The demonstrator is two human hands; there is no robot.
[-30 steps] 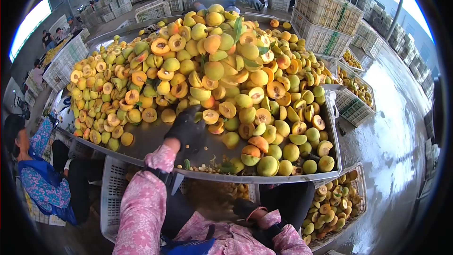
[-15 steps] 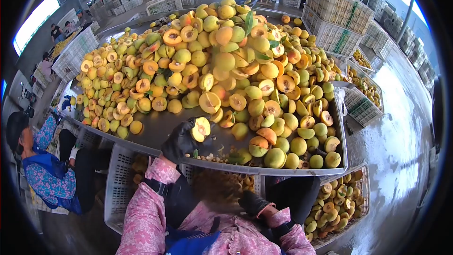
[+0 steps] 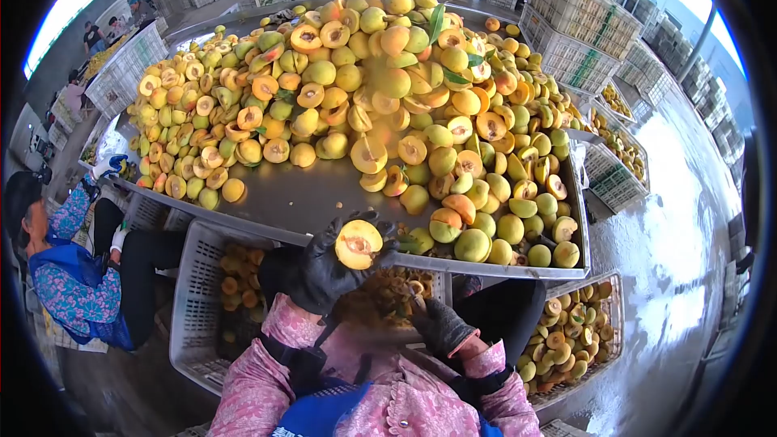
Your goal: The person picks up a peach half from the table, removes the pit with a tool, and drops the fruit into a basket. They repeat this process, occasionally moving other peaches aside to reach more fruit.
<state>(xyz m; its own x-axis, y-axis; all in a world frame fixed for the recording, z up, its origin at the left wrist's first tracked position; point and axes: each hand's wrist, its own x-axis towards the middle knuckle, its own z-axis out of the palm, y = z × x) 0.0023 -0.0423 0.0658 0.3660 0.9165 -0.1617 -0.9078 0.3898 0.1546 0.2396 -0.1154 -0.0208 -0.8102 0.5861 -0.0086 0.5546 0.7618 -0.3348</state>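
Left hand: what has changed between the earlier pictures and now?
The left hand, which was reaching to the fruit pile, has taken hold of a cut fruit and drawn it back toward the body. The right hand stays low, on the body side of the tray; the pile looks largely unchanged.

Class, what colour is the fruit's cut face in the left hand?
The cut face is yellow, brown near the middle; see the head view.

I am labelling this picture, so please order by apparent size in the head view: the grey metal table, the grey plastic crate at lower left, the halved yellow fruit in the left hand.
1. Grey metal table
2. Grey perforated plastic crate
3. Halved yellow fruit, though nearness to the camera may enlarge it.
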